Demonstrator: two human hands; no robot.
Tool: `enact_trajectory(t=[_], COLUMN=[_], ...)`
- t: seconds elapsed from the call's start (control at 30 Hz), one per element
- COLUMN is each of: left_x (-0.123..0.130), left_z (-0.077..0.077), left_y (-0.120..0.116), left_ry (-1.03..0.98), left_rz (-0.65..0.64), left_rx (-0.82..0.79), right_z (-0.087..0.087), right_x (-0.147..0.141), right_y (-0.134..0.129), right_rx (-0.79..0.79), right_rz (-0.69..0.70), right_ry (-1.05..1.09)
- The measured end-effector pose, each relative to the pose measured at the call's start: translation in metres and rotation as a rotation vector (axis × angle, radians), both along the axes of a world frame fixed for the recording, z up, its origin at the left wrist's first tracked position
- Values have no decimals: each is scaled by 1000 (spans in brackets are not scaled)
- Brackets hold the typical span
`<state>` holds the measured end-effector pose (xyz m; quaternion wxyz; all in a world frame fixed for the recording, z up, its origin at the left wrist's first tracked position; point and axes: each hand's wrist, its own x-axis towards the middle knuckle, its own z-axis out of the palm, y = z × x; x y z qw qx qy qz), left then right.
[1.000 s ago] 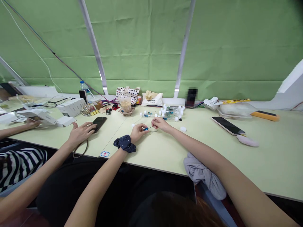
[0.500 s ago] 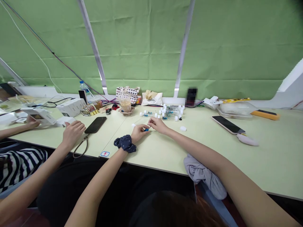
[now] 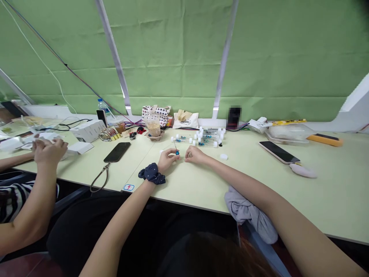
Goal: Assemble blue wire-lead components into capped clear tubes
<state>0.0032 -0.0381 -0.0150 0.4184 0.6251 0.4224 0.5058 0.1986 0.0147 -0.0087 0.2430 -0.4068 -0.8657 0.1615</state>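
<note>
My left hand [image 3: 168, 160], with a dark scrunchie [image 3: 152, 174] at its wrist, pinches a small blue piece [image 3: 177, 152] from which a thin dark pin stands up. Just to the right, my right hand [image 3: 195, 154] is closed at the fingertips over the table; what they hold, if anything, is too small to name. Behind both hands lie several clear tubes [image 3: 208, 137] with white caps and blue parts inside. A loose white cap [image 3: 223, 157] lies right of my right hand.
A dark phone [image 3: 117, 152] with a strap and a drink cup [image 3: 153, 127] are to the left. Another phone [image 3: 279, 152] lies to the right, near a plastic container [image 3: 288, 132]. At the far left, another person's hands [image 3: 49, 151] handle white boxes.
My hands have moved slightly apart, and the blue piece in my left hand now stands with its pin upward. The other person's arm at left has moved left to the white boxes.
</note>
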Motion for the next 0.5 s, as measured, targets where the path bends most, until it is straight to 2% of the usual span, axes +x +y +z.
enact_trajectory(t=[0.17, 0.27, 0.37, 0.5], left_x=[-1, 0, 1, 0], left_z=[-4, -3, 0, 1], left_y=[3, 2, 0, 0], left_ry=[-3, -11, -9, -3], left_rz=[-3, 10, 15, 11], left_rx=[17, 9, 8, 10], right_z=[0, 5, 11, 19], right_x=[-7, -6, 0, 10], right_y=[-8, -10, -7, -2], right_rx=[38, 99, 84, -80], right_rz=[38, 42, -70, -206], right_ry=[-244, -319, -262, -121])
